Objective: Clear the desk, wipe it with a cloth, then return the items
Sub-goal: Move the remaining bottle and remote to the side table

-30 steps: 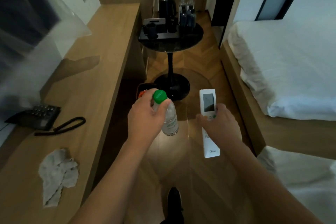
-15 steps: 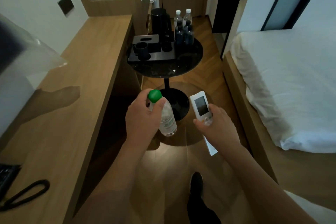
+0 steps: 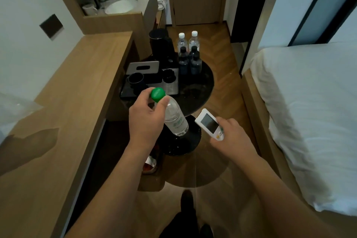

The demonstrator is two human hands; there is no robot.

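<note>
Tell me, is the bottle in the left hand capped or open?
Capped: the green cap sits on the bottle neck, above the left hand.

A: Body as seen from the head camera. Both forearms bare up to the frame edge; no sleeve shows on either.

B: Wrists and fingers?

A: Left hand (image 3: 145,121): no watch, band or ring seen. Right hand (image 3: 234,138): same, nothing worn that I can make out.

B: Lower body?

A: Dark trousers (image 3: 180,225) at the bottom edge, fabric detail lost in shadow. One dark shoe (image 3: 187,200) on the wooden floor, toe rounded; laces and markings too dim to tell.
</note>
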